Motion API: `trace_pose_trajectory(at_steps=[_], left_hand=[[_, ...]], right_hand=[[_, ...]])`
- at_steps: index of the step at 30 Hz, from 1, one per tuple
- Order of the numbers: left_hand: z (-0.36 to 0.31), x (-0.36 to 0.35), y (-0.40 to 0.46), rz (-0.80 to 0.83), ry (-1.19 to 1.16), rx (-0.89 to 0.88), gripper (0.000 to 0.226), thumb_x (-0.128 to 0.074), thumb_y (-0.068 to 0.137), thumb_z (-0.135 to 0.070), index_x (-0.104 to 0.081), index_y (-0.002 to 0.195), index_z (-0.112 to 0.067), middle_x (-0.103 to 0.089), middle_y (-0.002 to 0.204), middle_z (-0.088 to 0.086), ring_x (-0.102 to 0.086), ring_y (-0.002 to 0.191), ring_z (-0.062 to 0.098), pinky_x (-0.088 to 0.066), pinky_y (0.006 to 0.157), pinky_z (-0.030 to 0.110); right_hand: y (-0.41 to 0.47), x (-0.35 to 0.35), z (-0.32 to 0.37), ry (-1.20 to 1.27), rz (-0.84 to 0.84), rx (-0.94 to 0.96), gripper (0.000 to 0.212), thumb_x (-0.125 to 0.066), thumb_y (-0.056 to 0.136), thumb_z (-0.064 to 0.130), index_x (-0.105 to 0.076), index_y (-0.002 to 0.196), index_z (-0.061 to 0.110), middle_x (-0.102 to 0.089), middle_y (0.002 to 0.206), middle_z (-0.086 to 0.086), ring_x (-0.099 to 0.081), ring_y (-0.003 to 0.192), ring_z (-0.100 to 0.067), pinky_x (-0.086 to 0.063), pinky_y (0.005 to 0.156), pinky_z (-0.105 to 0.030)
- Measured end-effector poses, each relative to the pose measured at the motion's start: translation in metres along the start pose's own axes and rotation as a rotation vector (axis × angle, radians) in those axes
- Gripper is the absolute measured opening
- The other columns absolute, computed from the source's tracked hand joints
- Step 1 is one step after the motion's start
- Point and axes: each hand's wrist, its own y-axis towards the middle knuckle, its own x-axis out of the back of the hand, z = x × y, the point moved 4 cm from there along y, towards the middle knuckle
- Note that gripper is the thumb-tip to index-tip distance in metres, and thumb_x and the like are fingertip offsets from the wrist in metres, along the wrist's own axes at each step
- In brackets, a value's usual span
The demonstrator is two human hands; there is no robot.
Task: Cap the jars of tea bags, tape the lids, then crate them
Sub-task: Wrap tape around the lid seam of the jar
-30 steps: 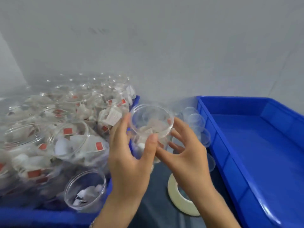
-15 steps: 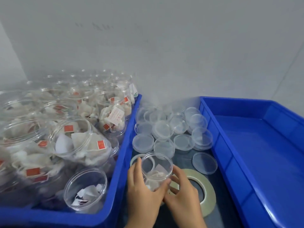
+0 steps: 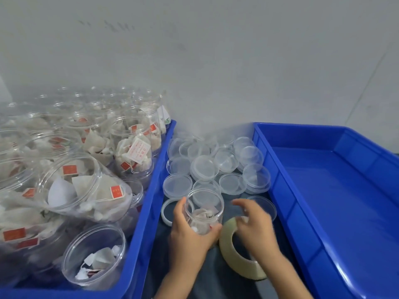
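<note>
An uncapped clear jar [image 3: 204, 209] with a few tea bags stands on the dark table between two blue crates. My left hand [image 3: 190, 238] grips it round its lower part. Just right of the jar, a pale roll of tape [image 3: 234, 254] is tilted up on its edge. My right hand [image 3: 254, 227], blurred, is curled over the roll's upper rim and holds it. Several clear lids [image 3: 204, 167] lie piled behind the jar.
The left blue crate [image 3: 151, 212] is packed with several open jars of tea bags [image 3: 86, 190]. The right blue crate [image 3: 345, 201] holds nothing. A white ring [image 3: 167, 212] lies left of the jar, and a single lid [image 3: 266, 205] lies beyond my right hand. A grey wall is behind.
The jar came down from in front of me onto the table. My right hand left the jar and tipped the flat tape roll up on its edge.
</note>
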Motion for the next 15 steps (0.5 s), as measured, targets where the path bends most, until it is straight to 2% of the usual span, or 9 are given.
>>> trace_pose_trajectory(at_steps=[1,2,5,8,11,15], left_hand=[[0.028,-0.013,-0.048,0.146,0.026,0.059,0.099,-0.09,0.049,-0.033,-0.041,0.135,-0.02,-0.057,0.132,0.002,-0.059,0.114,0.022,-0.049,0.084,0.028],[0.06,-0.017,-0.058,0.193,0.041,0.07,0.099,-0.089,0.05,-0.034,-0.041,0.135,-0.02,-0.056,0.132,0.002,-0.059,0.115,0.022,-0.049,0.086,0.029],[0.069,-0.026,-0.07,0.171,0.04,-0.028,0.1,-0.086,0.051,-0.039,-0.039,0.137,-0.019,-0.054,0.134,0.001,-0.057,0.117,0.022,-0.05,0.089,0.033],[0.071,-0.027,-0.061,0.169,0.067,-0.029,0.103,-0.086,0.051,-0.04,-0.036,0.139,-0.019,-0.052,0.136,0.002,-0.055,0.119,0.022,-0.05,0.092,0.037],[0.074,-0.03,-0.064,0.214,0.096,-0.043,0.107,-0.083,0.049,-0.048,-0.034,0.139,-0.018,-0.052,0.135,0.002,-0.054,0.12,0.022,-0.048,0.093,0.037],[0.078,-0.029,-0.061,0.203,0.107,-0.053,0.107,-0.082,0.047,-0.051,-0.035,0.139,-0.02,-0.052,0.133,-0.001,-0.054,0.117,0.019,-0.046,0.089,0.032]], right_hand=[[0.012,0.012,-0.007,-0.078,-0.077,-0.038,0.039,-0.052,0.084,-0.002,-0.061,0.117,0.018,-0.064,0.112,0.004,-0.055,0.102,-0.009,-0.039,0.08,-0.015],[0.025,0.02,-0.014,-0.183,-0.113,-0.082,0.034,-0.05,0.088,0.003,-0.059,0.12,0.012,-0.062,0.114,-0.003,-0.055,0.103,-0.017,-0.039,0.081,-0.021],[0.057,0.022,-0.037,-0.54,0.04,-0.257,0.035,-0.043,0.095,0.023,-0.048,0.125,0.006,-0.051,0.128,-0.016,-0.046,0.114,-0.032,-0.036,0.092,-0.035],[0.067,0.012,-0.052,-0.629,0.19,-0.353,0.057,-0.04,0.093,0.048,-0.036,0.134,0.01,-0.042,0.136,-0.017,-0.037,0.123,-0.032,-0.035,0.097,-0.041],[0.07,0.003,-0.059,-0.683,0.216,-0.365,0.087,-0.039,0.084,0.07,-0.023,0.143,0.009,-0.035,0.143,-0.018,-0.031,0.13,-0.034,-0.033,0.101,-0.046],[0.067,-0.006,-0.061,-0.74,0.241,-0.361,0.095,-0.037,0.081,0.075,-0.019,0.147,0.007,-0.034,0.145,-0.015,-0.024,0.135,-0.038,-0.028,0.106,-0.048]])
